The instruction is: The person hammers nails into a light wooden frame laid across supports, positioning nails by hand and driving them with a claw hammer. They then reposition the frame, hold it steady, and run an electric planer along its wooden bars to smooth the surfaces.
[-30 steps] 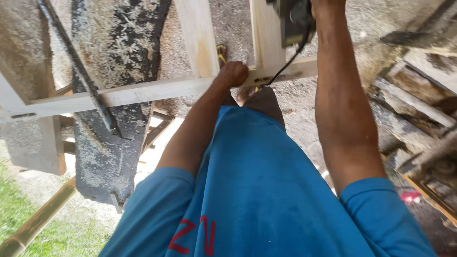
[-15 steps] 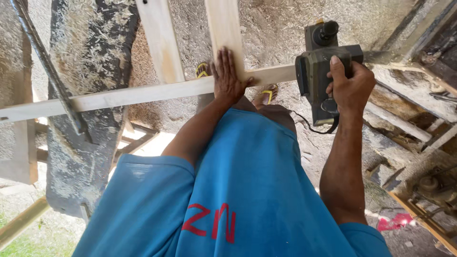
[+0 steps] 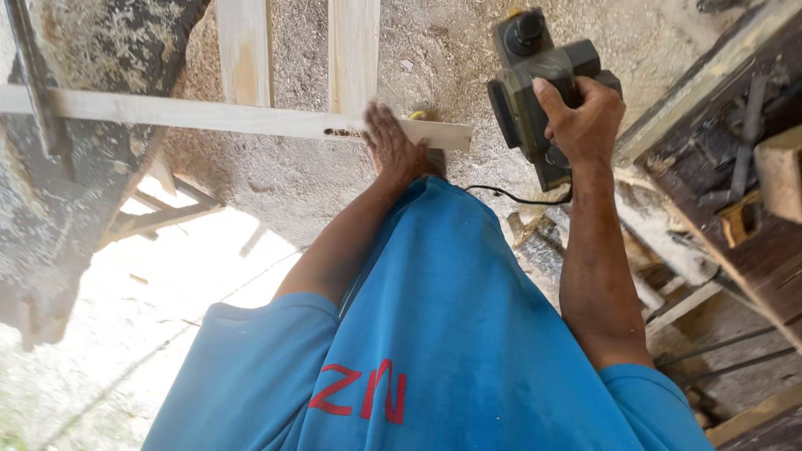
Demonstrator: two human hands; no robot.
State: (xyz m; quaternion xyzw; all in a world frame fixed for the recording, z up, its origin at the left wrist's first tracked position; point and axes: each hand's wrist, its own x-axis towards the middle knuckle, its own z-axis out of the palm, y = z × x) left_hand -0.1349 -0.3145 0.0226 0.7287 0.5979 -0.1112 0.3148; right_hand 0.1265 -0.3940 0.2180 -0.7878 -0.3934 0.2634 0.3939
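Note:
My left hand [image 3: 393,146] lies flat, fingers spread, on the end of a pale wooden rail [image 3: 209,115] that runs across the view. Two upright pale boards [image 3: 353,50] join that rail from above. My right hand [image 3: 585,117] grips the handle of a dark grey electric planer [image 3: 535,79], held in the air to the right of the rail's end, apart from the wood. The planer's black cord [image 3: 518,196] hangs down toward my blue shirt.
Sawdust covers the concrete ground [image 3: 276,184]. A rough dark slab [image 3: 75,167] and a metal bar [image 3: 33,83] stand at the left. Weathered planks and scrap timber [image 3: 735,184] are piled at the right. Sunlit ground [image 3: 167,301] lies at lower left.
The view has shifted so the rail's right end shows. My right hand has brought the planer down and in from the top edge. My left hand stays pressed on the rail.

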